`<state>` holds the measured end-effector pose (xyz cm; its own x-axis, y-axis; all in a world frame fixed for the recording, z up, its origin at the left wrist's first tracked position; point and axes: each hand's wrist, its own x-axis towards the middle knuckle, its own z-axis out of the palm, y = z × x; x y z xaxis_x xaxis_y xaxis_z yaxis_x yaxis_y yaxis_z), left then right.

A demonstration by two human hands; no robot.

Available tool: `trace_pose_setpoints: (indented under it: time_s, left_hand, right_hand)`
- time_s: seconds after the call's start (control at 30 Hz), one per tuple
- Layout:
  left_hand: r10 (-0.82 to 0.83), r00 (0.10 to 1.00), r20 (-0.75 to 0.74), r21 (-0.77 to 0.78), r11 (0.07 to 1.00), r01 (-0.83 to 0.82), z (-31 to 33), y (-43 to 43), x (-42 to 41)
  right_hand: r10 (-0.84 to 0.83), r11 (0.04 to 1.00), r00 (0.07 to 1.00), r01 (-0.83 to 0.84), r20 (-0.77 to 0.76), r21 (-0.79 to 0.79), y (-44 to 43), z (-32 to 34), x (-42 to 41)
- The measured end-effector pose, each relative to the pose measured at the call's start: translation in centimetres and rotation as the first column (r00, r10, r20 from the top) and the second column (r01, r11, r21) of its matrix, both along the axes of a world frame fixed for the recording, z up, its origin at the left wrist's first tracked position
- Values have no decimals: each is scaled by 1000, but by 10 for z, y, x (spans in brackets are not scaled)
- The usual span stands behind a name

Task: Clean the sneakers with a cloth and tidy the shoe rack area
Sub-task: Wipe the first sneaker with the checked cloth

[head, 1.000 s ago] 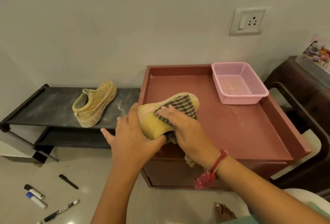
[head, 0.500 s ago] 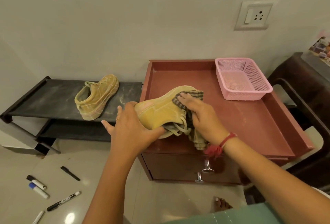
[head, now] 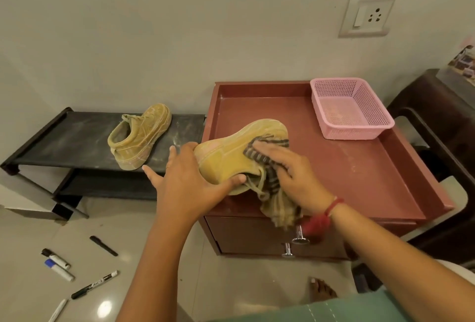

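Sneaker point(head: 226, 157), tan & dusty, is held over the near-left corner of the red-brown drawer unit point(head: 359, 167), tipped on its side w/ the sole edge facing far & the toe pointing far-right; laces dangle under it. Left hand point(head: 190, 185) grips the heel end, thumb curled along the near side, fingers spread over the back. Right hand point(head: 293, 170) lies on a striped cloth point(head: 270, 165), fingers nearly straight, pressing it onto the upper nr the toe; the rest of the cloth hangs bunched below the wrist, over the unit's front edge. 2nd sneaker point(head: 138, 136) stands on the top shelf of the black shoe rack point(head: 64, 139), left of the unit, toe pointing far. Pink basket point(head: 354, 132) sits far-right on the unit's top, well apart from both hands. Several markers point(head: 56, 262) lie scattered on the floor point(head: 231, 283), near-left. Wall socket point(head: 366, 14) is above the basket; dark chair point(head: 437, 141) at right.
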<state>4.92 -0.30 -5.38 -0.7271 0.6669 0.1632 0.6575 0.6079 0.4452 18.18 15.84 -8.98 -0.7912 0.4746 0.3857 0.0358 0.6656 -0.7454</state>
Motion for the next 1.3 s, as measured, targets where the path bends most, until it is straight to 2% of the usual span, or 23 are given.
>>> trace_pose_setpoints:
  time_s: [0.07,0.2,0.23,0.33,0.37,0.47,0.5,0.57,0.63,0.67,0.8,0.83,0.87,0.93,1.0,1.03,1.07,1.13,1.2,1.23,1.3]
  left_hand:
    - [11,1000,5,9,1000,-11,0,2,-1]
    - [5,1000,-11,6,1000,-5,-2,1,0]
    - [3,1000,-10,2,1000,-3,-2,1,0]
    - [20,1000,23,7,1000,-20,0,3,-2]
    - [25,999,39,12,1000,-26,0,3,-2]
    - [7,999,37,27,1000,-8,0,2,-3]
    - [0,1000,30,26,1000,-1,0,2,-4]
    - [7,999,46,15,1000,-8,0,2,-5]
    - [12,997,71,22,1000,-14,0,2,-7]
    - [13,997,80,28,999,-15,0,3,-8]
    - [4,998,56,14,1000,-5,-4,1,-9]
    - [0,999,49,10,1000,0,-4,0,-9]
    - [-4,999,42,3,1000,4,-4,0,-9]
    - [-15,1000,23,-15,1000,16,-4,0,-9]
    - [-29,1000,4,-34,999,29,-4,0,-8]
    - [-32,999,-5,-43,999,32,-5,0,-7]
    - [-32,999,-12,-51,998,31,-6,1,-7]
    - [-27,999,-20,-63,998,26,-8,2,-6]
    - [-32,999,-10,-57,998,31,-7,2,-7]
    - [-37,999,2,-50,998,37,-5,2,-6]
    - [-49,999,20,-44,998,50,-2,2,-5]
  right_hand:
    - [-75,992,997,76,16,-98,6,4,-5]
    - [193,981,981,-192,13,-35,-23,-1,7]
    - [178,984,984,-178,25,-10,-15,-2,8]
    - [-16,1000,998,17,58,-21,11,-2,2]
    - [-3,1000,998,5,61,-28,7,-1,0]
    - [180,983,982,-182,64,23,-12,-5,8]
    - [188,980,980,-191,68,48,-9,-5,10]
    - [13,1000,999,-13,41,13,13,-7,6]
    - [-185,977,982,186,26,-101,21,-5,1]
    - [-185,973,982,188,35,-133,16,-4,1]
    - [149,982,985,-138,84,-127,-7,10,19]
    - [162,979,982,-148,98,-137,1,14,21]
    - [103,985,991,-89,88,-149,13,15,20]
    - [-201,965,979,204,34,-164,38,13,15]
    - [-472,874,881,471,25,-121,44,11,10]
    - [-498,862,867,498,25,-95,37,12,5]
    - [-436,897,900,436,23,-64,25,13,1]
    - [-192,977,981,189,28,100,-7,12,-3]
    - [-52,954,994,22,92,299,-15,5,-2]
    - [-84,952,990,46,113,303,-4,5,-2]
    - [-258,950,960,232,105,210,21,3,-3]
